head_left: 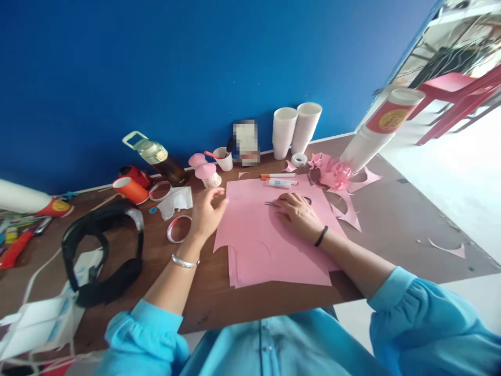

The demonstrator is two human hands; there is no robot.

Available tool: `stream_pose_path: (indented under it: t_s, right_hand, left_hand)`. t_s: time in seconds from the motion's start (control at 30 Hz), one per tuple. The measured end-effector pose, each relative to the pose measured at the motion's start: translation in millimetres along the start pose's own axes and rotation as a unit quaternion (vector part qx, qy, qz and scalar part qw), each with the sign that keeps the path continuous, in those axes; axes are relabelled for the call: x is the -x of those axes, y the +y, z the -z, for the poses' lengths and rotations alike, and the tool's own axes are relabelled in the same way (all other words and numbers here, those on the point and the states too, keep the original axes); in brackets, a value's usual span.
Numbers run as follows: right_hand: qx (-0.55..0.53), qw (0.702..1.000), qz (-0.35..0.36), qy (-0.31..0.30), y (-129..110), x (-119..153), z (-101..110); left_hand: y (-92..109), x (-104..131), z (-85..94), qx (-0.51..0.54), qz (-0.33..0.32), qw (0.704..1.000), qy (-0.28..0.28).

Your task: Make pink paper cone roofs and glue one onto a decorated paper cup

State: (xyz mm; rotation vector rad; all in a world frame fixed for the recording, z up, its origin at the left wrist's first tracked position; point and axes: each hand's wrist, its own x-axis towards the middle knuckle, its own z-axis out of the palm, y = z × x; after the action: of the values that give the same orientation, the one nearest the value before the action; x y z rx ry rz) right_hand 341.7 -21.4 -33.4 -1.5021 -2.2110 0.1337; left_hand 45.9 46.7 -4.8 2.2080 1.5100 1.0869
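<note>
Several large sheets of pink paper (250, 230) lie stacked on the brown table, with a curved cut along the left side and a faint arc line drawn near the front. On top of them, my right hand (299, 213) is closed over a small pair of scissors (269, 203); the blade tips point left and part of the dark handle shows behind the fingers. My left hand (207, 214) hovers by the sheets' left edge, fingers loosely bent and apart, holding nothing. Markers (278, 175) and a white glue tube (278, 183) lie at the paper's back edge.
Pink offcuts (348, 209) and crumpled pink paper (332, 171) lie right. White cup stacks (285, 133) stand by the blue wall. Left are tape rolls (179, 229), a bottle (166, 164), pink-topped cup (212, 179), orange cup (131, 190) and black headset (105, 292).
</note>
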Motion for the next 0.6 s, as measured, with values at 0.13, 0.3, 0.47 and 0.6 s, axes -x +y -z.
stream_pose_path:
  t_s: [0.13,0.3,0.47,0.6]
  right_hand:
    - [0.032,0.999,0.030,-0.021,-11,-8,24]
    - [0.137,0.990,-0.028,0.030,2,-66,89]
    - [0.194,0.977,-0.063,0.067,42,-155,131]
    - [0.209,0.976,-0.052,0.034,62,-197,131]
  left_hand:
    - [33,12,-20.0,0.018,-0.077,0.993,-0.086]
    - [44,19,-36.7,0.048,-0.074,0.989,-0.115]
    - [60,-15,-59.6,0.072,-0.056,0.992,-0.088]
    - [87,-81,-91.0,0.089,-0.025,0.994,-0.051]
